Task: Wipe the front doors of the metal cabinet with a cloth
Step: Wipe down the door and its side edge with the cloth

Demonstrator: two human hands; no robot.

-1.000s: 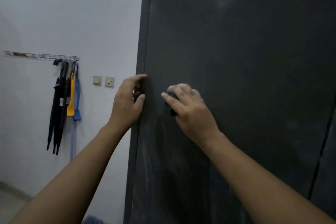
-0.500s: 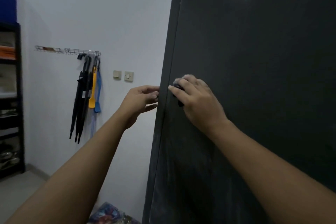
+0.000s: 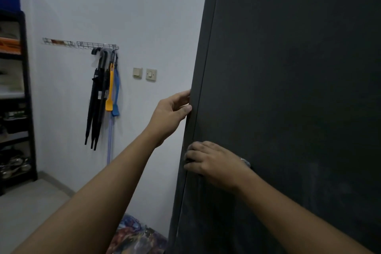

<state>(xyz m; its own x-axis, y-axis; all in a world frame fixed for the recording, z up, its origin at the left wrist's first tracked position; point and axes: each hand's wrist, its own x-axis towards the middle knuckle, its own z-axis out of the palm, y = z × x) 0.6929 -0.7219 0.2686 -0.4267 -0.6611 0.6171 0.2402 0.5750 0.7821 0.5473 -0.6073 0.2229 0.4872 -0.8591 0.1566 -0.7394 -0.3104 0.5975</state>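
Two bare hands worked at the left edge of one dark metal cabinet door (image 3: pixel 288 99), which filled the right half of the frame and ran top to bottom, its long axis nearly vertical and leaning slightly right toward the top. Left hand (image 3: pixel 172 112), at frame centre, hooked its fingers (image 3: pixel 183 95) round the cabinet's outer edge with the thumb on the front, a narrow bracing grip. Right hand (image 3: pixel 214 162), lower and right of centre, lay flat on the door face, fingers (image 3: pixel 192 147) curled down at the edge. One cloth (image 3: pixel 245 162) showed only as a small pale scrap by the right wrist, pressed under that palm. Unwiped door stretched up, down and to the right of the right hand, the nearer one to it. Dusty smears marked the panel below. Against the white wall (image 3: pixel 144 16) at left hung one rack (image 3: pixel 97 45) with several umbrellas (image 3: pixel 97 97); two wall switches (image 3: pixel 145 73) sat beside it.
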